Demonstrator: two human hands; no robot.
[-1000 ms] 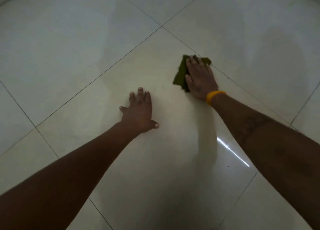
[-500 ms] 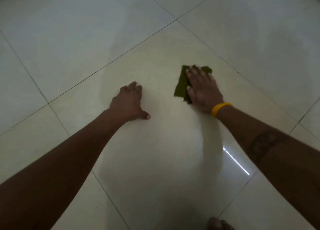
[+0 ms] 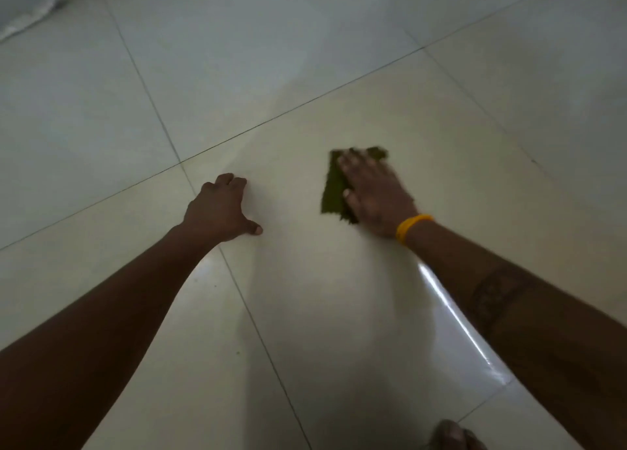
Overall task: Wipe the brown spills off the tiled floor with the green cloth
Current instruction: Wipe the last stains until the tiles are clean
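The green cloth [image 3: 333, 192] lies flat on a pale glossy floor tile [image 3: 441, 137]. My right hand [image 3: 375, 195], with a yellow band on the wrist, presses flat on top of the cloth and covers its right half; the hand is blurred. My left hand [image 3: 220, 209] rests on the same tile to the left of the cloth, fingers curled, thumb out, holding nothing. I see no brown spill on the tiles in view; only a few tiny dark specks [image 3: 238, 352] sit on the near tile.
Dark grout lines [image 3: 163, 134] cross the floor diagonally. A white bulky object [image 3: 23, 5] sits at the far left corner. A foot [image 3: 453, 436] shows at the bottom edge. A bright light reflection [image 3: 454, 317] streaks the tile beside my right forearm.
My right hand has slid the cloth toward me across the tile. My left hand's fingers have curled under and it has shifted left toward the grout line. A foot came into view.
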